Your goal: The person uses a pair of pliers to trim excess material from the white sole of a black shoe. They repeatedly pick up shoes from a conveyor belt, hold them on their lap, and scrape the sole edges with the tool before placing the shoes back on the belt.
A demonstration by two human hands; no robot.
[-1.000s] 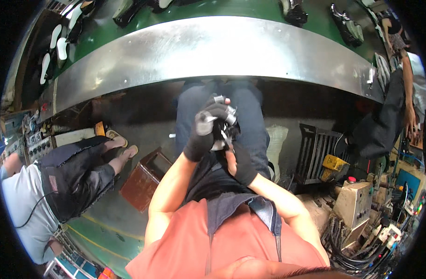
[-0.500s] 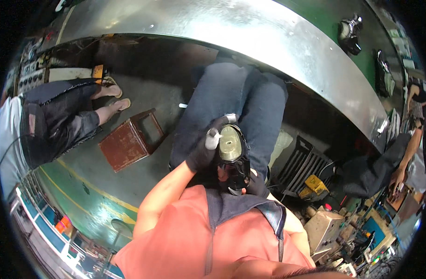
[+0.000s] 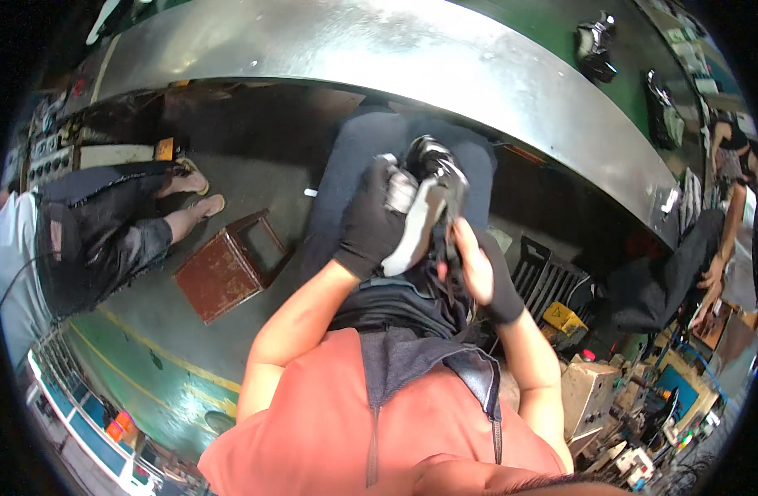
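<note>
Holding a glossy black shoe (image 3: 449, 175) above the lap, toe pointing far toward the desk, the person works with both hands close together. A pale, insole-shaped piece (image 3: 418, 230) lies along the shoe's left side; blur hides whether it sits inside or only against it. The left hand (image 3: 377, 211), gloved with white-wrapped fingertips, has its fingers curled against the pale piece; I cannot tell whether they pinch it. The right hand (image 3: 485, 273), its fingers bare, seems to have thumb and fingers pressed about the shoe's near end.

The step in hand looks like handling shoe and pale piece together; the next move would call for a steady right grip and both edges in clear sight.

Beneath are dark trousers (image 3: 354, 153). Beyond them runs the metal-edged desk (image 3: 379, 50), with two more shoes (image 3: 595, 51) on its green top, far right. On the floor, a brown stool (image 3: 217, 277) stands left; a slatted chair (image 3: 529, 266) and yellow box (image 3: 564, 319) are right.
</note>
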